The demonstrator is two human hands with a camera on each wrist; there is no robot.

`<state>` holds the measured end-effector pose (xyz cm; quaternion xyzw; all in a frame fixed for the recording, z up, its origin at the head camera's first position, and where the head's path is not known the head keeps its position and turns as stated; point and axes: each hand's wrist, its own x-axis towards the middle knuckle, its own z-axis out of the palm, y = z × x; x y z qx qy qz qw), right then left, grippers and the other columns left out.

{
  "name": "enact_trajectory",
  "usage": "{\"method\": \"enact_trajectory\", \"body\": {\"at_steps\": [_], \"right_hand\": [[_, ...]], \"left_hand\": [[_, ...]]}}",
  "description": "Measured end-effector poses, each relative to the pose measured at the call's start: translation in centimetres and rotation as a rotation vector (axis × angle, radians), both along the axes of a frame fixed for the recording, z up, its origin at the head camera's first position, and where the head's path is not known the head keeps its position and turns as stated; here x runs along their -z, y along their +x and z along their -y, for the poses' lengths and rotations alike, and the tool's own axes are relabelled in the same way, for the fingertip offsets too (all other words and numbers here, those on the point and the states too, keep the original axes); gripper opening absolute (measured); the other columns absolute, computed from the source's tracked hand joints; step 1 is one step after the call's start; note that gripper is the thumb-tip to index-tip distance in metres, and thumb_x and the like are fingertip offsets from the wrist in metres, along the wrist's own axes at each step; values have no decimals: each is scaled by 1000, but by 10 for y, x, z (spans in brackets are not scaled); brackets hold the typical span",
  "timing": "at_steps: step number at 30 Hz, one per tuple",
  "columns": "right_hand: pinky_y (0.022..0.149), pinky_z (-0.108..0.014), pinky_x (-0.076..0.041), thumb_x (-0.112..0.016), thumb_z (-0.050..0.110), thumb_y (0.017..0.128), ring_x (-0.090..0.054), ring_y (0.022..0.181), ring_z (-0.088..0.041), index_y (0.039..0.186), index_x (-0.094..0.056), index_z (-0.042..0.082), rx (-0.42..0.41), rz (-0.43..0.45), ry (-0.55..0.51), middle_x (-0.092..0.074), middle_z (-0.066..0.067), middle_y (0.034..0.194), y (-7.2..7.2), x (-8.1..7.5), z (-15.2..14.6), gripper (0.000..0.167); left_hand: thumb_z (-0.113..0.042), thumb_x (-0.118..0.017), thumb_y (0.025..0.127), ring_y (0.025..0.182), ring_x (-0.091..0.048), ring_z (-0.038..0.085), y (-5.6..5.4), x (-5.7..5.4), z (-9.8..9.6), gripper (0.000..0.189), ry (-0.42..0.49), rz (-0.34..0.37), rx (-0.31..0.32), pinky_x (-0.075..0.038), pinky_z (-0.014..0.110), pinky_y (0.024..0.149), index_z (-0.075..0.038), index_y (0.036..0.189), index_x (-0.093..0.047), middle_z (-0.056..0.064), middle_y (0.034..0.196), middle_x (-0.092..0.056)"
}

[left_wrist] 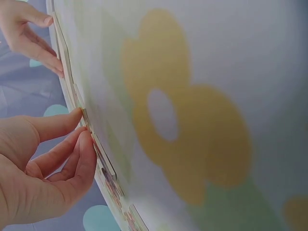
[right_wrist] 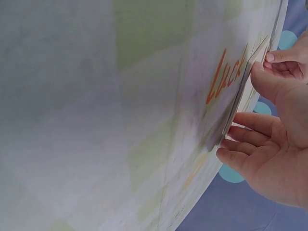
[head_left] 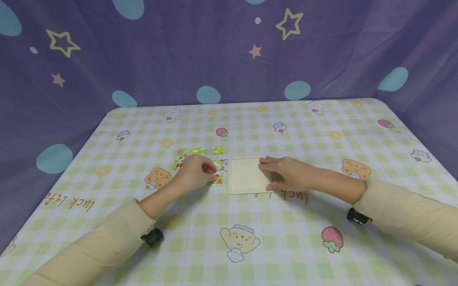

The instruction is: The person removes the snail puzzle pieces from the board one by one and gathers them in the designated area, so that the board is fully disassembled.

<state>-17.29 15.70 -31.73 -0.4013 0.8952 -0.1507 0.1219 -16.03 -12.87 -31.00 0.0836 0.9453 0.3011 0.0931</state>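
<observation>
My left hand (head_left: 193, 171) is over the lower right part of a group of colourful puzzle pieces (head_left: 198, 151). In the left wrist view its thumb and fingertips pinch the edge of a thin puzzle piece (left_wrist: 85, 118), low at the table. To the right lies a flat, pale square puzzle tray (head_left: 245, 176) with a raised border. My right hand (head_left: 291, 174) rests on the tray's right side, fingers extended over its edge and thumb at the lower right corner. Part of the puzzle group is hidden under my left hand.
A checked tablecloth (head_left: 286, 246) with printed cartoons covers the table. Behind its far edge hangs a purple curtain (head_left: 229, 51) with stars and blue spots. A dark wrist device (head_left: 152, 237) sits under the left sleeve, another (head_left: 359, 217) under the right.
</observation>
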Motion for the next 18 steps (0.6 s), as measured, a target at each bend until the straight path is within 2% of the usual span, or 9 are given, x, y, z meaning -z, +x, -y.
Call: {"method": "enact_trajectory", "body": {"at_steps": [14,18], "right_hand": [[110,-48,-38,-69,27,88,-38,140,-36,138,-47,-4,3,-35,-5,-42,-20,149,-11,0,-1,63],[110,-48,-38,-70,28,88,-37,140,-36,139,-46,-3,4,-34,-14,-41,-20,149,-14,-2,-2,64]], "left_hand": [[-9,-77,78,71,-61,13,-1,2,0,9,-2,-17,4,-48,21,65,-5,84,-72,7,80,-70],[-11,-76,80,72,-61,13,-2,-2,2,10,12,12,-13,-49,21,64,-6,87,-72,7,82,-70]]}}
